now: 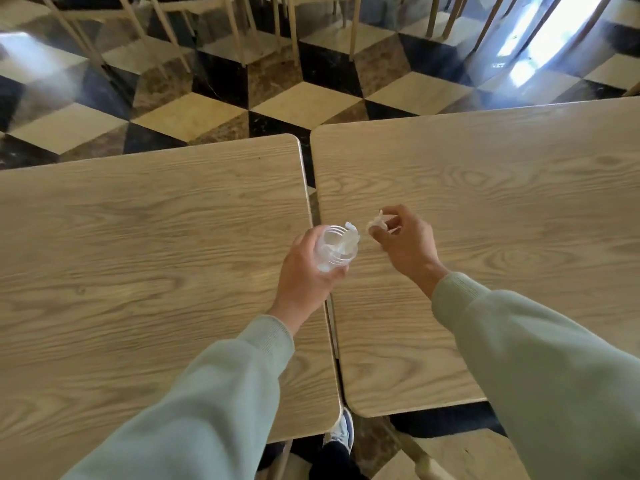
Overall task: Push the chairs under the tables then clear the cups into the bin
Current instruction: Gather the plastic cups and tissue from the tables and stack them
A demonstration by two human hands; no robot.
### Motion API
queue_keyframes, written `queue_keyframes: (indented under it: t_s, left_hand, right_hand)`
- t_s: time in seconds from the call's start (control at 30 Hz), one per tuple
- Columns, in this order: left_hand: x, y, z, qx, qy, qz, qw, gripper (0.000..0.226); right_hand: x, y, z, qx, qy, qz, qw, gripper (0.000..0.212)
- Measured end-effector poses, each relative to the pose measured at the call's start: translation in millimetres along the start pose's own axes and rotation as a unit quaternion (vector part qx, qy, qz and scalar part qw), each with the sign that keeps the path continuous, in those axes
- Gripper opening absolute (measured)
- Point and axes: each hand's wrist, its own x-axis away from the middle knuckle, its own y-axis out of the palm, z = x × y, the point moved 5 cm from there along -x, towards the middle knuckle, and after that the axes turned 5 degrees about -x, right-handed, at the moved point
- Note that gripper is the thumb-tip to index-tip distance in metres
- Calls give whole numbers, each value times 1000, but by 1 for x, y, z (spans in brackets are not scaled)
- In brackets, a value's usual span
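- The left hand (304, 271) grips a stack of clear, ribbed plastic cups (334, 249), its fingers wrapped around the lower part of the stack, which tilts with the open mouth toward the far right.
- A crumpled bit of clear plastic (351, 233) pokes out of the mouth of the top cup.
- The cup stack hovers over the narrow gap between two tables, just above the right edge of the left one.
- The right hand (407, 242) pinches a small crumpled piece of clear plastic (375, 225) between thumb and fingertips; the other fingers curl in loosely.
- That piece sits just to the right of the cups' mouth, close but not touching.
- Both arms wear pale green long sleeves (540, 358).
- The left light wood-grain table (138, 254) and the right light wood-grain table (502, 202) stand side by side, a thin dark slit between them.
- Beyond the tables lies a glossy floor (194, 112) tiled in black, cream and brown diamonds.
- At the far edge, pale wooden chair legs (294, 32) stand in a row.
- In the near gap below the tables, a shoe (341, 433) shows, with the light wooden seat of a chair (464, 455) to its right.
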Motion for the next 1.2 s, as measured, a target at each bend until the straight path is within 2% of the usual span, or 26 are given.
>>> queue_keyframes:
  t_s: [0.1, 0.23, 0.37, 0.47, 0.53, 0.6, 0.7, 0.77, 0.93, 1.03, 1.07, 1.2]
  left_hand:
    - [12, -17, -6, -23, -13, 15, 1000, 71]
    - [39, -46, -18, -29, -13, 42, 999, 69]
    - [76, -84, -30, -14, -3, 64, 998, 68]
    - [113, -126, -49, 25, -20, 95, 995, 67]
    - [138, -152, -60, 27, -19, 116, 993, 67]
    - [169, -184, -75, 19, -20, 141, 990, 70]
    - [216, -234, -99, 31, -28, 178, 983, 72]
    - [244, -264, -114, 42, -30, 209, 977, 67]
    - [311, -329, -147, 78, -65, 293, 951, 60]
    - [339, -356, -162, 107, -86, 328, 935, 62]
    - [348, -363, -166, 113, -90, 337, 930, 62]
    - [390, -397, -185, 124, -104, 366, 917, 64]
  right_hand:
    - [21, 2, -37, -96, -17, 16, 995, 25]
    - [65, 27, -90, -95, -89, -67, 989, 18]
    - [117, 70, -125, 18, -131, -150, 980, 11]
    - [162, 111, -153, 127, -142, -230, 954, 7]
    - [188, 137, -175, 192, -150, -280, 929, 18]
    - [220, 170, -200, 267, -162, -342, 887, 27]
    - [273, 212, -237, 305, -154, -398, 851, 34]
    - [303, 231, -262, 284, -171, -402, 854, 34]
    - [355, 259, -322, 98, -217, -315, 919, 27]
    - [376, 277, -340, 81, -246, -278, 925, 21]
    - [383, 285, -342, 82, -245, -294, 920, 24]
    - [430, 337, -338, 103, -209, -446, 864, 77]
